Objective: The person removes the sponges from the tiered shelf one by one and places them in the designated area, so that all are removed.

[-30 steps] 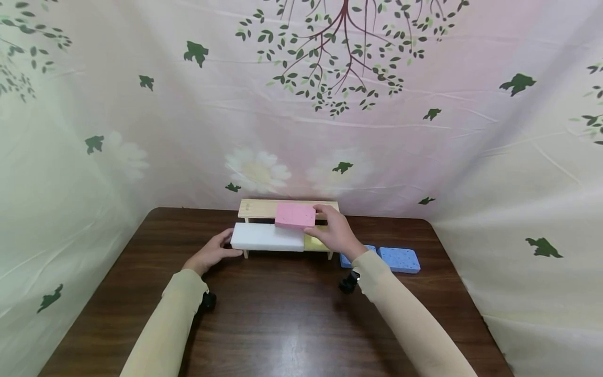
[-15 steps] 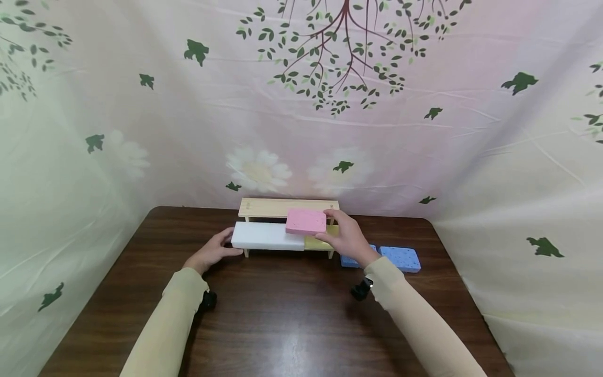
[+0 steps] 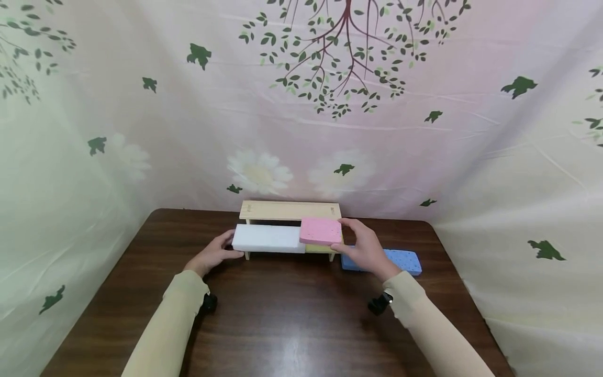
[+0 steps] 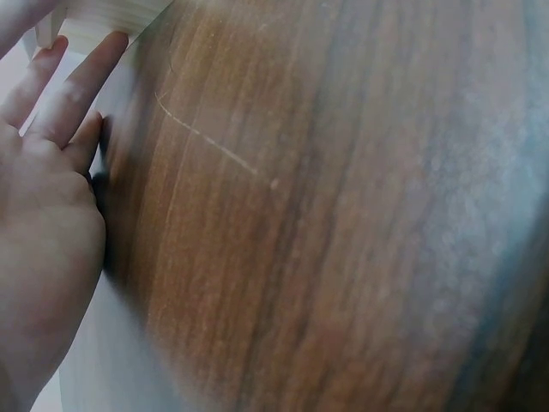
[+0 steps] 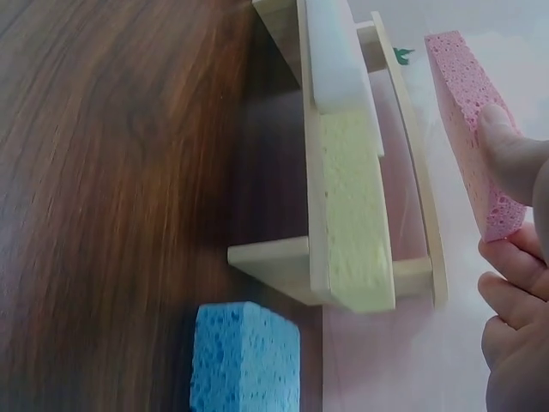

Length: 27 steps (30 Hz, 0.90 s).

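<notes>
In the head view my right hand [image 3: 367, 251] pinches a pink sponge [image 3: 320, 231] by its right end, over the right part of a two-level wooden rack [image 3: 282, 210]. The right wrist view has the pink sponge [image 5: 463, 81] apart from the yellow sponge [image 5: 353, 197] under it, thumb and fingers of the hand [image 5: 523, 300] on opposite faces. A long white block [image 3: 268, 239] lies on the front level, left of the yellow sponge [image 3: 320, 248]. At the rack's left end is my left hand [image 3: 214, 255]; in the left wrist view its fingers [image 4: 77, 99] are nearly straight, by the wood.
Two blue sponges [image 3: 402, 260] lie on the dark table [image 3: 278, 314] right of the rack, one partly behind my right hand. Behind the rack hangs a printed cloth [image 3: 188, 157], which also rises along both sides of the table.
My right hand has carried the pink sponge rightward and nearer to me, from over the white block to over the yellow sponge. The left hand has stayed at the rack's left end.
</notes>
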Motion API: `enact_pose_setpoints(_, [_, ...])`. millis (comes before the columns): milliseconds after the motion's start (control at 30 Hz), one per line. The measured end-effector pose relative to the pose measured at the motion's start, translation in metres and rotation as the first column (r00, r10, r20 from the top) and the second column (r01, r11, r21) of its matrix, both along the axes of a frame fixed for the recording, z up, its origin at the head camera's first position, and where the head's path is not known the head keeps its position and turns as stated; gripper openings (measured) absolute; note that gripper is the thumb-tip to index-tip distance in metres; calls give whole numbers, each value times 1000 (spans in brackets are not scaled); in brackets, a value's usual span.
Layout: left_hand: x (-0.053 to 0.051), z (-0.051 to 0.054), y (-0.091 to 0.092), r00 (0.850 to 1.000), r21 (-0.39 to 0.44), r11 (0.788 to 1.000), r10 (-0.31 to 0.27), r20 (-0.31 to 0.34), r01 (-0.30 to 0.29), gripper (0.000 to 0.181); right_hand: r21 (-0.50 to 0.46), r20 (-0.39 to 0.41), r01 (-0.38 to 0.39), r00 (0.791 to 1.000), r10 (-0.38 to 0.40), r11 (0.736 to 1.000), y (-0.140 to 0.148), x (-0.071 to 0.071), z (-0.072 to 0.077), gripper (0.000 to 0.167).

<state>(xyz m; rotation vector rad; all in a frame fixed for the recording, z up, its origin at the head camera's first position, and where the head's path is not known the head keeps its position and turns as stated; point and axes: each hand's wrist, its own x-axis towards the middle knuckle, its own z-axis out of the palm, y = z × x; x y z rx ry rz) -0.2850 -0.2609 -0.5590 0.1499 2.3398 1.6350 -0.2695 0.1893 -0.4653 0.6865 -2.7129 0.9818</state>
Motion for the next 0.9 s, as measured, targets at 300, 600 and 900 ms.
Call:
enact_pose_setpoints(300, [-1, 2, -1, 1000, 7, 1000, -6, -10, 6, 89, 1, 55, 27, 998, -27, 1000, 21, 11, -3, 74])
enact_pose_setpoints(600, [-3, 2, -2, 1000, -8, 1000, -6, 0, 6, 91, 3, 103, 40, 994, -40, 999, 43, 27, -17, 76])
enact_pose_setpoints(900, [-2, 1, 0, 1000, 14, 1000, -2, 8, 2, 91, 26, 114, 23, 993, -25, 999, 58, 45, -27, 76])
